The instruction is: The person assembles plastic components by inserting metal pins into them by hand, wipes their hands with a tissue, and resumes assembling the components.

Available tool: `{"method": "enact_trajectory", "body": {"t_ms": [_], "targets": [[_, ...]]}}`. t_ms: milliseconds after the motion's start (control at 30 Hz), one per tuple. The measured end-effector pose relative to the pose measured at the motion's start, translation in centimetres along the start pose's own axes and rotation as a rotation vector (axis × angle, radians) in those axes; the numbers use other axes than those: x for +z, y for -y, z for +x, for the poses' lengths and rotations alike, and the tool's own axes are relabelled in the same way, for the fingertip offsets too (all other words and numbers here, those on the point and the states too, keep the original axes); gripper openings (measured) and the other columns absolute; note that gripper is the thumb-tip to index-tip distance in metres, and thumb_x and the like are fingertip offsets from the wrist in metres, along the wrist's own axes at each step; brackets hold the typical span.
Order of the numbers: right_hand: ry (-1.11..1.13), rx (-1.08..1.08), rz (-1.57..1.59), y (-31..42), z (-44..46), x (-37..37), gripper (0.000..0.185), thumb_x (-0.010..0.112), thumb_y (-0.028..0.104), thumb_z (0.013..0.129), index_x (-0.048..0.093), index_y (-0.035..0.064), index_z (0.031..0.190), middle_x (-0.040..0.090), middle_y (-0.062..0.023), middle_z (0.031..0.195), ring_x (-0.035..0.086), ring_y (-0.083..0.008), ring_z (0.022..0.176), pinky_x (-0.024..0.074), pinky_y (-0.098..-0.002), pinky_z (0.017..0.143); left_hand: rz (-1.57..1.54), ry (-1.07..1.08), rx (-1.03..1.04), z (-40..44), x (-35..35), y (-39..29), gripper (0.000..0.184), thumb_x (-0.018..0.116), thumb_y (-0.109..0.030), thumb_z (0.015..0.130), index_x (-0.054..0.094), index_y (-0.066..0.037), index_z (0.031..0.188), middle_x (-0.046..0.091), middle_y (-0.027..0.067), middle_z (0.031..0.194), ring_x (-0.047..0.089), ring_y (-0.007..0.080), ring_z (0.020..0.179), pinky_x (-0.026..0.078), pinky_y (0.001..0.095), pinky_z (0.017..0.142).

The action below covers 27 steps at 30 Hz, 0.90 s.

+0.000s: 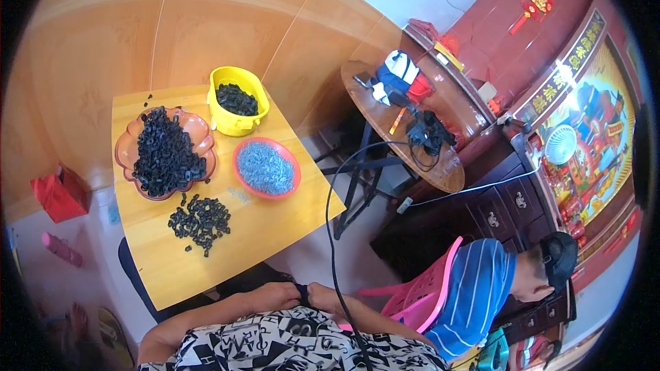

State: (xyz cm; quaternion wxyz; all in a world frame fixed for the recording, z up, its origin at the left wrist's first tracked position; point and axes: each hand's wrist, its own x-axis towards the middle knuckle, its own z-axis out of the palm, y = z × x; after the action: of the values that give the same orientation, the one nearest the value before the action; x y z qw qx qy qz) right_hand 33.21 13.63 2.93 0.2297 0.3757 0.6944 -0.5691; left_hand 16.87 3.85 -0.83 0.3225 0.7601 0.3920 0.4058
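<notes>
1. Head view, grip: the left hand point(278, 295) and the right hand point(324, 298) are brought close together over the lap, fingers curled inward. A small dark thing point(302, 293) is seen between them; whether it is pinched by either hand cannot be told, nor can its long axis.
2. Head view, relation: the loose black pieces point(199, 223) are spread on the table point(155, 261), forward and left of the grip, nearer the left hand. The screws point(265, 165) are heaped in the red bowl point(294, 191) beyond.
</notes>
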Motion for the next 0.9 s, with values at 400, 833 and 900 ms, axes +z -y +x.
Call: {"method": "enact_trajectory", "body": {"t_ms": [400,833,900], "targets": [[0.046,-0.224,-0.822,0.8,2.2,-0.8,0.025,0.051,0.024,0.077,0.062,0.0048,0.089,0.062,-0.0198,0.087,0.059,-0.0359,0.081,0.0462,-0.0418,0.071,-0.039,0.172,-0.110,0.1,-1.7,-0.8,0.026,0.054,-0.026,0.083,0.063,-0.002,0.086,0.061,0.0180,0.081,0.058,0.0344,0.078,0.046,0.0399,0.068],[0.129,-0.289,-1.035,9.0,0.9,-0.2,0.021,0.050,0.019,0.078,0.063,0.0037,0.086,0.062,-0.0198,0.080,0.060,-0.0358,0.074,0.0474,-0.0424,0.067,-0.132,0.050,-0.407,-4.0,-4.8,-1.5,0.031,0.052,-0.028,0.085,0.060,-0.003,0.101,0.059,0.0167,0.095,0.057,0.0302,0.089,0.045,0.0367,0.079],[0.243,-0.486,-0.788,8.0,1.5,-0.5,0.022,0.049,0.019,0.081,0.059,0.0025,0.090,0.061,-0.0187,0.079,0.059,-0.0347,0.072,0.0460,-0.0400,0.065,-0.204,0.007,-0.445,-5.6,-5.5,-1.8,0.033,0.052,-0.030,0.086,0.060,-0.002,0.102,0.058,0.0155,0.098,0.057,0.0280,0.090,0.045,0.0351,0.079]]}}
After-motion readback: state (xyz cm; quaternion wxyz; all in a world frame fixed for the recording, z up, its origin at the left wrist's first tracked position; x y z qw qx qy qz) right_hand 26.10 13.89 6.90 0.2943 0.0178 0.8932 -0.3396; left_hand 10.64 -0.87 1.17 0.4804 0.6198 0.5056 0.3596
